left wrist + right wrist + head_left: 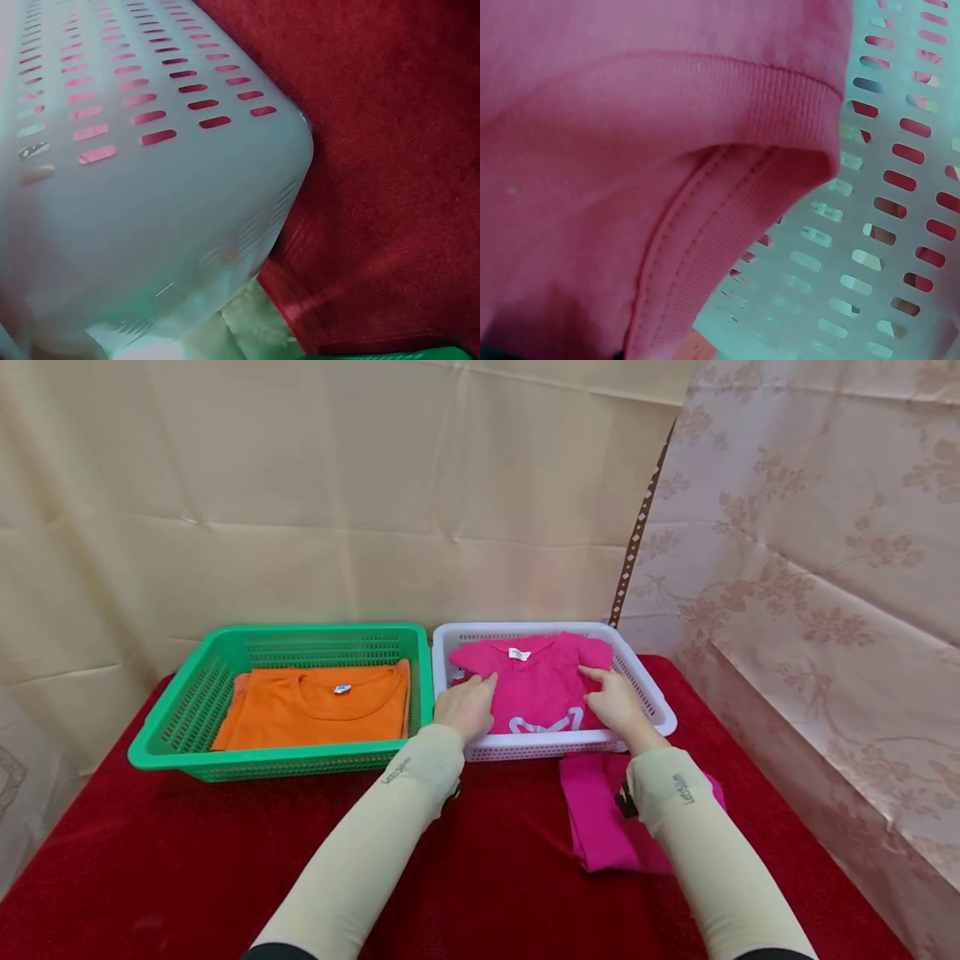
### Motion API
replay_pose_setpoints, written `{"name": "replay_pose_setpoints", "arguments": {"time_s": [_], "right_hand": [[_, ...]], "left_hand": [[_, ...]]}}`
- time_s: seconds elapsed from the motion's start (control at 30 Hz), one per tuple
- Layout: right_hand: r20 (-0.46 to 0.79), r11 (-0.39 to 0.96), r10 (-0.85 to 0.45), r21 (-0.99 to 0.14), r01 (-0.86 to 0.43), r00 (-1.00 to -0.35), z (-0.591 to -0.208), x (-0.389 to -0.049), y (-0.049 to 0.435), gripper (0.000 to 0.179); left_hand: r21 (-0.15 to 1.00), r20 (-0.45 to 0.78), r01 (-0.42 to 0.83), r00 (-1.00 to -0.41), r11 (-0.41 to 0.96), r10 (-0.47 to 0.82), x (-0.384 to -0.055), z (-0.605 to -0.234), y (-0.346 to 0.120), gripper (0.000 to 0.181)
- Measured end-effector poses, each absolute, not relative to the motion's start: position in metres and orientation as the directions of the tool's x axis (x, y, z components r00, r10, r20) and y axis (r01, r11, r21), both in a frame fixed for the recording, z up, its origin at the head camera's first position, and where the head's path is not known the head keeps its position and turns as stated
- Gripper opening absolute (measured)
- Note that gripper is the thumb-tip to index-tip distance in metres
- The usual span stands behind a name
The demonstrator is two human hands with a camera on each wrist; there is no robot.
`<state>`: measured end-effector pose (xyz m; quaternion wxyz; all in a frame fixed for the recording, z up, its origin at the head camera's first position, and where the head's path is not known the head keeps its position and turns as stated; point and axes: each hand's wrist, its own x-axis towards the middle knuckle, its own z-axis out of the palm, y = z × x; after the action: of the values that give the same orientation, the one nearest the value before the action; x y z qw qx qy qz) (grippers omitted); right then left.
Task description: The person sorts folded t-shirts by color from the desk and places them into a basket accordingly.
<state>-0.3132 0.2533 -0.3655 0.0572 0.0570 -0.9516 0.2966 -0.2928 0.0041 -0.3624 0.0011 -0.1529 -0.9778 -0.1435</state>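
Well, largest of all is the cream curtain (pixel 337 510) hung across the back, with a flowered curtain (pixel 840 577) down the right side. Before them spreads a table draped in dark red cloth (pixel 225 877). Two baskets stand side by side at its far end: a green basket (pixel 191 693) on the left and a white basket (pixel 540 741) on the right, their rims close together. Pale sleeves (pixel 375 843) cover both of the person's forearms.

Inside the green basket lies a folded orange shirt (pixel 262 714). The white basket holds a pink shirt (pixel 540 685), laid flat with its collar toward the back; from the right wrist, its ribbed edge shows near the slotted wall. Another pink garment (pixel 607 827) lies folded on the red cloth, partly beneath the right forearm.

Both hands are at the pink shirt. The left hand (pixel 467 706) comes over the front rim, forefinger straight against the fabric, its other fingers mostly hidden from me. The right hand (pixel 617 700) has forefinger and thumb spread apart on the opposite side. Smaller yet are the shirt's pale print (pixel 573 717) and white neck label (pixel 519 653).
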Motion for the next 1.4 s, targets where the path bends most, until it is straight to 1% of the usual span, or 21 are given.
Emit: {"name": "replay_pose_setpoints", "arguments": {"time_s": [0.37, 0.6, 0.87, 1.0, 1.17, 1.23, 1.3, 1.4], "right_hand": [[0.136, 0.848, -0.075, -0.513, -0.135, -0.988, -0.3656, -0.3146, 0.2515, 0.059], [0.129, 0.842, -0.063, -0.526, -0.122, -0.990, -0.3652, -0.3166, 0.2498, 0.059], [0.086, 0.859, -0.060, -0.503, -0.095, -0.994, -0.3647, -0.3162, 0.2514, 0.057], [0.068, 0.869, -0.082, -0.483, -0.105, -0.994, -0.3644, -0.3179, 0.2514, 0.057], [0.002, 0.886, -0.086, -0.457, -0.077, -0.996, -0.3647, -0.3194, 0.2515, 0.057], [-0.025, 0.895, -0.080, -0.441, -0.061, -0.996, -0.3650, -0.3196, 0.2516, 0.056], [-0.039, 0.904, -0.075, -0.424, -0.051, -0.996, -0.3651, -0.3199, 0.2517, 0.056], [-0.049, 0.912, -0.064, -0.407, -0.039, -0.997, -0.3649, -0.3197, 0.2514, 0.057]], "left_hand": [[0.262, 0.023, 0.315, -0.947, 0.912, 0.320, -0.2938, -0.3624, 0.0035, 0.063], [0.250, 0.014, 0.307, -0.950, 0.918, 0.313, -0.2966, -0.3633, 0.0033, 0.064], [0.244, 0.012, 0.305, -0.950, 0.921, 0.311, -0.2961, -0.3623, 0.0055, 0.061], [0.229, 0.043, 0.301, -0.953, 0.926, 0.300, -0.2950, -0.3620, 0.0058, 0.050], [0.235, 0.072, 0.292, -0.956, 0.927, 0.283, -0.2946, -0.3640, 0.0072, 0.018], [0.237, 0.083, 0.288, -0.958, 0.928, 0.276, -0.2946, -0.3652, 0.0076, 0.009], [0.234, 0.096, 0.284, -0.958, 0.930, 0.269, -0.2944, -0.3661, 0.0077, 0.009], [0.228, 0.119, 0.277, -0.960, 0.934, 0.255, -0.2940, -0.3666, 0.0077, 0.015]]}}
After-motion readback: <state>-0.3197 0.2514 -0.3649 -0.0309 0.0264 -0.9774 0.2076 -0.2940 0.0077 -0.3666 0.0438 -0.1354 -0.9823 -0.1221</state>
